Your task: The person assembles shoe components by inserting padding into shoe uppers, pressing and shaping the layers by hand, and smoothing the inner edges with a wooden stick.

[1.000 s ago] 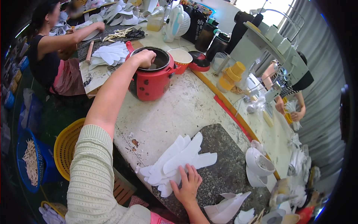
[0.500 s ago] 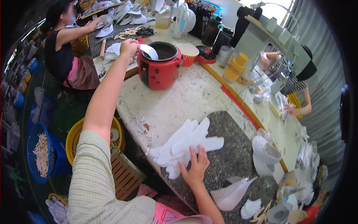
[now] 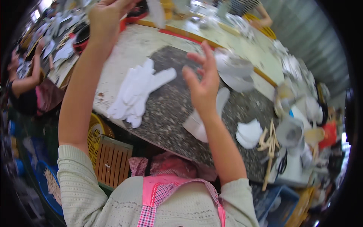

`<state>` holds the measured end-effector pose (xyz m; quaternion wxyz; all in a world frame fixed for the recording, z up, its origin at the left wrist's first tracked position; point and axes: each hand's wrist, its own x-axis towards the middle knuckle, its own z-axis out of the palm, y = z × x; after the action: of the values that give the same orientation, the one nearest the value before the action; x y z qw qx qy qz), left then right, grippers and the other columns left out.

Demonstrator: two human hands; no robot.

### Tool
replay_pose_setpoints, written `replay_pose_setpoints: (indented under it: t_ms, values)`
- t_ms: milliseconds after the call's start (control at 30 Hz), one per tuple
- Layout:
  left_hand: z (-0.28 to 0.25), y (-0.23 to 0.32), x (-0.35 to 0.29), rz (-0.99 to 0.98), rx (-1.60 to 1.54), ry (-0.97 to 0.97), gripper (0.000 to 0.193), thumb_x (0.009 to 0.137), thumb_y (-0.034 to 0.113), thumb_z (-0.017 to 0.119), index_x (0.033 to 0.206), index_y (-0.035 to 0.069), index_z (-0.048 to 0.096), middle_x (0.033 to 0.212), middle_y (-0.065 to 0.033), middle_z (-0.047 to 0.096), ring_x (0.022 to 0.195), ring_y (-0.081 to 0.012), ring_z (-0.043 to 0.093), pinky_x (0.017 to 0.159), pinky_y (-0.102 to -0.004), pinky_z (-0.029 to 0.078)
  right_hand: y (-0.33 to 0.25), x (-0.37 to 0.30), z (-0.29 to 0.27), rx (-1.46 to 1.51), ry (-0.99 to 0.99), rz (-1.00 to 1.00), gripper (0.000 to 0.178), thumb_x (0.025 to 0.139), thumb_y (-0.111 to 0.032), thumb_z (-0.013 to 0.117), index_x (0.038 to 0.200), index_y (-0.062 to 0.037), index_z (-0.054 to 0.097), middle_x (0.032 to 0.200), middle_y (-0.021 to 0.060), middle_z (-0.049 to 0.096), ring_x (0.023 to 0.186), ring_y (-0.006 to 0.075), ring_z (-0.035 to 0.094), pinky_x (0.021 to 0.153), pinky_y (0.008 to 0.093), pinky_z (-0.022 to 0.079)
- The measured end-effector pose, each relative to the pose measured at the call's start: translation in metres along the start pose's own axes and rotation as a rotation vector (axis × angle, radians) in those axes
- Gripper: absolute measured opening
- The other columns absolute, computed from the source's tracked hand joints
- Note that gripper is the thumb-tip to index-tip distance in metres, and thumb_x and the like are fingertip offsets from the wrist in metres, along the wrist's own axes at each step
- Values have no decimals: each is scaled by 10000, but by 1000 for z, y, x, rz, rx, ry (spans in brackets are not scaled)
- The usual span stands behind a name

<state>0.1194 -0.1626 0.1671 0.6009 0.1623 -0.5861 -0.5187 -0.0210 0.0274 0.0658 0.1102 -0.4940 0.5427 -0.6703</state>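
Note:
My left hand (image 3: 107,17) is raised at the top edge, its fingers partly cut off by the frame. A curved white strip (image 3: 155,14) hangs by its fingertips, blurred, and appears held in them. Over the dark speckled slab (image 3: 170,109), my right hand (image 3: 204,81) is lifted with its fingers apart and nothing in it. To its left lies a fanned pile of flat white pieces (image 3: 132,90). A white curved piece (image 3: 197,126) lies partly under my right forearm. Beyond that hand, white rounded shells (image 3: 236,72) rest at the slab's far side.
Small white pieces (image 3: 248,133) and wooden sticks (image 3: 270,143) lie at the right, near black-handled scissors (image 3: 281,164). The red pot (image 3: 80,41) stands at the far left. Co-workers sit at the left and far side. A yellow basket (image 3: 99,130) stands below the table's left edge.
The view has swung right. My left hand has moved away from the red pot with the white strip. My right hand has lifted off the white pile and moved right.

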Motion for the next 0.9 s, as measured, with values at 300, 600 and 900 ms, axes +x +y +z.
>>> replay_pose_setpoints:
  t_ms: [300,600,900]
  values:
    - [173,-17,-180,137,473,-612,286,786,185,692,1023,32,644,835,-34,623,722,-105,561,658,-240,450,31,-35,-146,339,186,229,374,798,-104,673,1132,14,552,937,70,618,790,112,585,678,229,447]
    - [81,-74,-263,-712,579,-650,558,738,150,740,1203,-37,496,1025,-109,607,932,-173,574,820,-306,461,48,-130,-168,446,132,393,197,765,6,629,959,23,660,1000,68,590,895,170,569,737,266,442]
    - [57,-113,-208,-871,223,-1071,303,685,-11,719,979,41,664,1055,-51,636,995,-149,572,909,-324,436,52,-151,-172,-462,94,43,261,611,57,692,849,-37,640,936,132,591,846,253,593,704,311,472]
